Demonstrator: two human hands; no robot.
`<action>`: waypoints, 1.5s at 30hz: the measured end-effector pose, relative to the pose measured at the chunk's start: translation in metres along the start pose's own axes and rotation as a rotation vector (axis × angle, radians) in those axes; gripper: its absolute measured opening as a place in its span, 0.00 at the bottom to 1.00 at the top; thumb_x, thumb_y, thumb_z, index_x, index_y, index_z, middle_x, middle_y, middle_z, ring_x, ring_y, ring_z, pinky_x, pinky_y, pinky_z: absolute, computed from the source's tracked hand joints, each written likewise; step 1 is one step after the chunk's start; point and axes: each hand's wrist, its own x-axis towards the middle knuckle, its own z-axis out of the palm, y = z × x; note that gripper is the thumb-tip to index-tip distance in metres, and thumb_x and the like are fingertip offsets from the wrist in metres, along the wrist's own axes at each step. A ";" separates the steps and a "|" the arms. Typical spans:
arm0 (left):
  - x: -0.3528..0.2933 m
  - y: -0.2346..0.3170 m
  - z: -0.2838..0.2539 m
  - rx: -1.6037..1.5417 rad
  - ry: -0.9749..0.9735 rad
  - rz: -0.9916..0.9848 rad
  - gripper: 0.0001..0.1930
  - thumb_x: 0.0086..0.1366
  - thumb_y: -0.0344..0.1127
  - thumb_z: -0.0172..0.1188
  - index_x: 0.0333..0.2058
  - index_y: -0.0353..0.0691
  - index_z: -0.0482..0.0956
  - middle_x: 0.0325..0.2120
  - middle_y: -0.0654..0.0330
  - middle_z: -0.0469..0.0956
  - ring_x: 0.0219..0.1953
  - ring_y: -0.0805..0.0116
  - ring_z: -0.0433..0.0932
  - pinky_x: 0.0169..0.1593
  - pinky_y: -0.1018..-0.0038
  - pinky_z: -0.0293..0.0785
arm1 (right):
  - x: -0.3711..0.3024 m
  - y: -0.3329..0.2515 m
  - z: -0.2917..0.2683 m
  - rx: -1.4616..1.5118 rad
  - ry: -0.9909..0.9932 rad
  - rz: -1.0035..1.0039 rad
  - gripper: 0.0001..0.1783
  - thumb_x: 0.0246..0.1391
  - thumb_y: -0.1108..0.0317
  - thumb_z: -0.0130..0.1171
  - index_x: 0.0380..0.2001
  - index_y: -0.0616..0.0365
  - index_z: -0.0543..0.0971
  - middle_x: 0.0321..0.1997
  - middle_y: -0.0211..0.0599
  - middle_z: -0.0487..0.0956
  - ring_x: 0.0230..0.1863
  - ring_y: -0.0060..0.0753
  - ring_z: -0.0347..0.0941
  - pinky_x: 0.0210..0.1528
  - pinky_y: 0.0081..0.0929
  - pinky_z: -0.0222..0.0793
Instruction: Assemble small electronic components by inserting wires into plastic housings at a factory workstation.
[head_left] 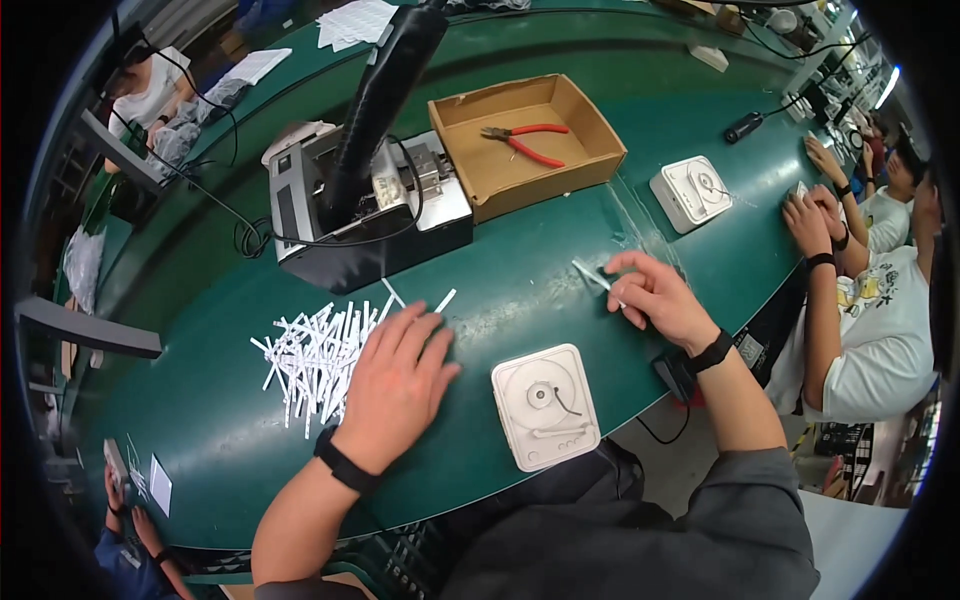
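Observation:
My left hand (397,375) is spread palm down at the right edge of a heap of white paper-like strips (318,362). A couple of loose strips (446,301) stick out past its fingertips; what lies under the palm is hidden. My right hand (655,297) is raised over the table, its fingers closed on a slim, pale, stick-like thing (590,274) with a dark spot by the fingers. I cannot make out its exact kind. Between my forearms, near the table's front edge, lies a white square device (545,408) with a round dial and small arm, like a miniature record player. Neither hand touches it.
A black-and-silver machine (372,205) with a thick black tube stands behind the strips. Beside it, a cardboard tray (600,165) holds red-handled cutting pliers (538,129). Another white device (692,194) and a black screwdriver-like tool (743,127) are farther right. Co-workers sit at both sides.

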 end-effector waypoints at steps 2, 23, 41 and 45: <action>0.005 0.030 -0.024 -0.197 -0.086 0.000 0.26 0.65 0.44 0.72 0.58 0.38 0.80 0.59 0.50 0.78 0.68 0.48 0.72 0.70 0.53 0.70 | 0.007 -0.001 -0.002 -0.016 -0.039 -0.040 0.08 0.75 0.69 0.55 0.49 0.61 0.79 0.37 0.34 0.84 0.25 0.19 0.71 0.30 0.18 0.68; 0.094 0.060 -0.020 -0.563 -0.337 -0.248 0.26 0.58 0.30 0.75 0.57 0.41 0.84 0.58 0.54 0.82 0.63 0.52 0.80 0.64 0.59 0.78 | 0.067 -0.025 0.021 -0.022 -0.043 -0.571 0.10 0.70 0.69 0.64 0.45 0.66 0.84 0.38 0.30 0.83 0.38 0.20 0.78 0.42 0.21 0.74; 0.062 0.058 0.032 -0.505 0.076 -0.165 0.13 0.61 0.22 0.66 0.45 0.40 0.88 0.50 0.58 0.86 0.59 0.53 0.82 0.65 0.62 0.76 | 0.062 -0.002 0.050 -0.057 -0.155 -0.329 0.11 0.75 0.63 0.59 0.44 0.61 0.80 0.35 0.26 0.81 0.33 0.16 0.75 0.36 0.20 0.72; 0.041 0.047 0.026 -0.752 0.072 -0.232 0.14 0.60 0.22 0.66 0.45 0.42 0.89 0.51 0.59 0.86 0.62 0.51 0.81 0.68 0.60 0.73 | 0.051 -0.006 0.065 0.032 -0.297 -0.171 0.10 0.76 0.64 0.57 0.45 0.61 0.79 0.35 0.26 0.82 0.31 0.17 0.76 0.34 0.20 0.73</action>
